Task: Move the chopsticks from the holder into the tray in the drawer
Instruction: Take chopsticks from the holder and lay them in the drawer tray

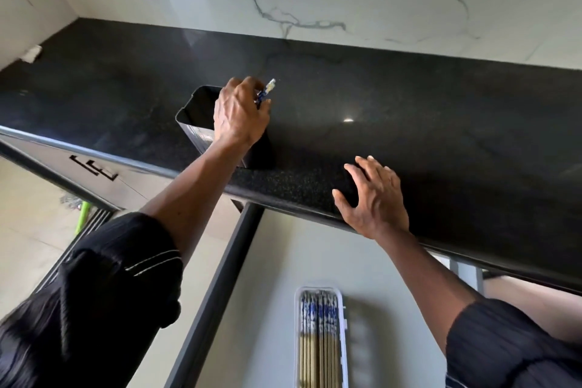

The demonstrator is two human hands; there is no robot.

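A black rectangular holder (196,118) stands on the dark countertop near its front edge. My left hand (240,113) is over the holder's mouth, closed on a chopstick (268,87) whose blue-and-white patterned end sticks out past my fingers. My right hand (374,195) rests flat and open on the countertop's front edge, holding nothing. Below, in the open drawer, a clear narrow tray (344,340) holds several chopsticks (318,337) lying side by side, patterned ends toward the counter. The holder's inside is hidden by my hand.
The black speckled countertop (409,110) runs under a white marble-look wall. The drawer (277,277) has a pale floor and a dark left wall (217,287). Cabinet fronts with black handles (94,167) lie at left, above a tiled floor with a green object (82,217).
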